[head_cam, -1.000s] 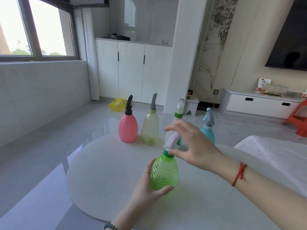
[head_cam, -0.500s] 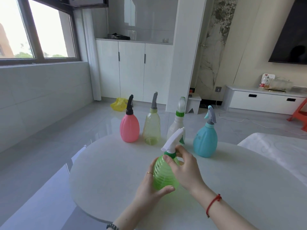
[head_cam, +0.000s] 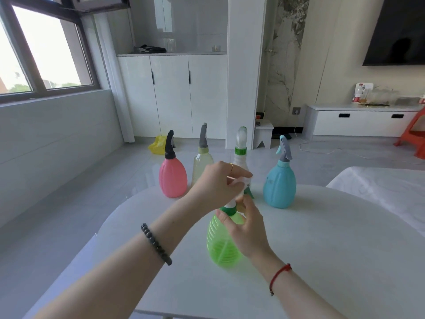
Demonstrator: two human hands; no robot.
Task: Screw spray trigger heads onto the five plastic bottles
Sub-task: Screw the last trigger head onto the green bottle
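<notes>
A ribbed green bottle [head_cam: 220, 245] stands upright on the white round table [head_cam: 322, 261], close in front of me. Its white spray trigger head [head_cam: 244, 183] sits on a green collar [head_cam: 228, 209]. My left hand [head_cam: 218, 183] is closed over the top of the trigger head. My right hand [head_cam: 247, 229] grips the bottle's neck and shoulder just under the collar. Behind stand a pink bottle [head_cam: 173, 178] with a black head, a pale yellow bottle [head_cam: 202, 161] with a grey head, a white bottle [head_cam: 240, 148] partly hidden by my left hand, and a blue bottle [head_cam: 279, 183].
The far table edge lies just behind the row of bottles. A white cushion or bedding [head_cam: 379, 187] lies to the right. On the floor beyond are a yellow bag [head_cam: 157, 145], a small white stool [head_cam: 263, 134] and an orange chair [head_cam: 414, 132].
My left hand has left the bottle's body and gone up onto the trigger head. My right hand has dropped from the head to the neck and shoulder. The view has tilted up.
</notes>
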